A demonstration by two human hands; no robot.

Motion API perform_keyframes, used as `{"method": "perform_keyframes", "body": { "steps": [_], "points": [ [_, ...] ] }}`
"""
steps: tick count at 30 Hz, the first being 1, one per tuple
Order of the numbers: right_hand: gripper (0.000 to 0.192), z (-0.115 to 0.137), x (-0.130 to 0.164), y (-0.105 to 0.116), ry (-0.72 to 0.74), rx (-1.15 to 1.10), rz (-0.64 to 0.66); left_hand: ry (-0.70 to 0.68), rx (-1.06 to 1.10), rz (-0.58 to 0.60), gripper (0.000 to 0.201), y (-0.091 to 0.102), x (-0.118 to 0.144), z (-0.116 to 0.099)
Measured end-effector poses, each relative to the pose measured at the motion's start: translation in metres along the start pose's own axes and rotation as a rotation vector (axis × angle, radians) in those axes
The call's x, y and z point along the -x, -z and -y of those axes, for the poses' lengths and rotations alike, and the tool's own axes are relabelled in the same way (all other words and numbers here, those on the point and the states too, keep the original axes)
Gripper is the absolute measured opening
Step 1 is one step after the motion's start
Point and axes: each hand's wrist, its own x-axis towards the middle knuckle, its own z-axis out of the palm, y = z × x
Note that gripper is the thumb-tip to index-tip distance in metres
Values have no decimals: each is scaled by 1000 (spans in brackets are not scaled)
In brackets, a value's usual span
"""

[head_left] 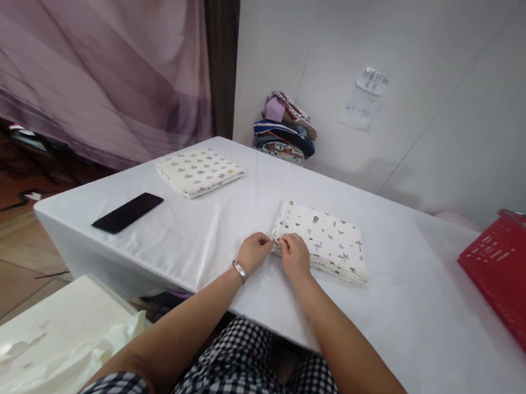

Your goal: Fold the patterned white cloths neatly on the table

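Observation:
In front of me a folded white cloth [331,237] with small grey and dark prints lies flat on the white-covered table [406,297]. Both my hands meet at its near left corner. My left hand [254,253], with a bracelet at the wrist, is closed in a pinch just off that corner; what its fingertips hold is too small to make out. My right hand [294,254] rests over the corner, thumb and fingers pinching the cloth's edge. Farther left, a second folded white cloth [200,171] with grey heart-like prints lies apart from my hands.
A black flat slab [128,212] lies at the table's left. On the right stands a red plastic basket [518,275]. Folded fabrics [286,128] are piled behind the table by the wall. A white surface [49,336] stands at lower left, and a pink curtain [94,33] hangs behind.

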Motion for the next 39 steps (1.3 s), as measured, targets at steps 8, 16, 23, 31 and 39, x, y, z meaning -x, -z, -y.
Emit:
{"method": "perform_keyframes", "body": {
  "steps": [8,16,23,31,39],
  "points": [
    [10,-1,4,5,135,65,87,-20,173,69,17,1,-4,5],
    [12,-3,-3,1,35,27,65,-70,-68,-42,18,8,3,6],
    [13,-3,-2,1,42,31,38,-23,-240,18,10,1,3,-2],
    [16,-1,3,5,139,87,113,4,-43,52,10,-3,-4,5],
    [8,-4,-7,4,28,53,97,-60,-24,18,13,6,2,10]
  ]
}}
